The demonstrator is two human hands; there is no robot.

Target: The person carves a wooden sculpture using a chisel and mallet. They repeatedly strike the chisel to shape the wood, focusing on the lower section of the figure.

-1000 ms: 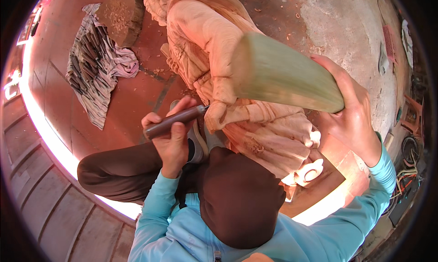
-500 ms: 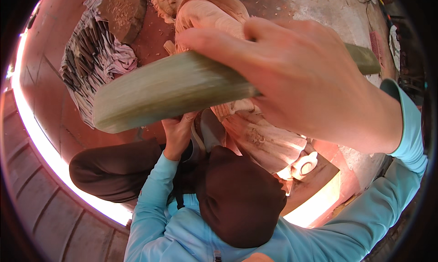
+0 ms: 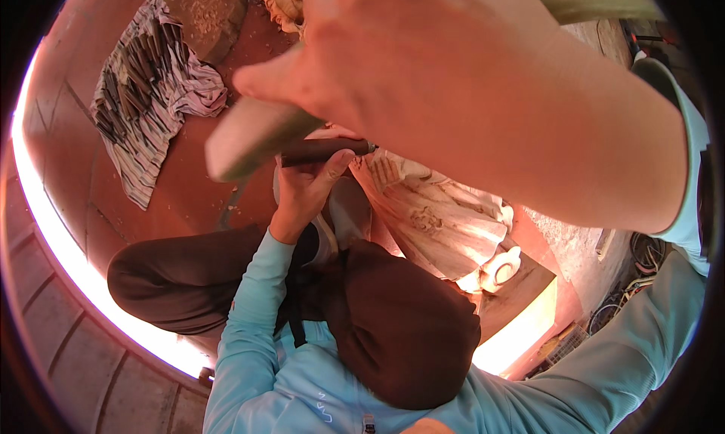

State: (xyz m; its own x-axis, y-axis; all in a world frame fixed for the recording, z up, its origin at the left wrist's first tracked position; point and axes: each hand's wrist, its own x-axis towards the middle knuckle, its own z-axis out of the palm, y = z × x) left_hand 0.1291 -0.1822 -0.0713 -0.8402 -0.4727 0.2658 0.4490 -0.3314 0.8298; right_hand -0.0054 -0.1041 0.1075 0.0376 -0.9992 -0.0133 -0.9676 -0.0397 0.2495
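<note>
A carved wooden statue (image 3: 434,219) lies across the space in front of my lap, with a face at its far end and carved robe folds nearer to me. My left hand (image 3: 300,196) is closed round the dark handle of a chisel (image 3: 321,151) beside the statue. The chisel's cutting tip is hidden. Large and close in the view, my right hand (image 3: 408,71) grips a greenish wooden mallet (image 3: 253,143). One mallet end shows above the chisel handle, while its other end emerges at the upper right.
At the left, several carving tools (image 3: 136,83) lie on a crumpled striped cloth (image 3: 140,181). Behind them stands a round wooden block (image 3: 208,22) with shavings on top. My bent knee (image 3: 174,279) is at the left. Cables and a basket (image 3: 566,345) sit at the right.
My right hand and the mallet have swung up the picture, and the mallet has turned. The chisel in my left hand, mostly hidden before, now shows.
</note>
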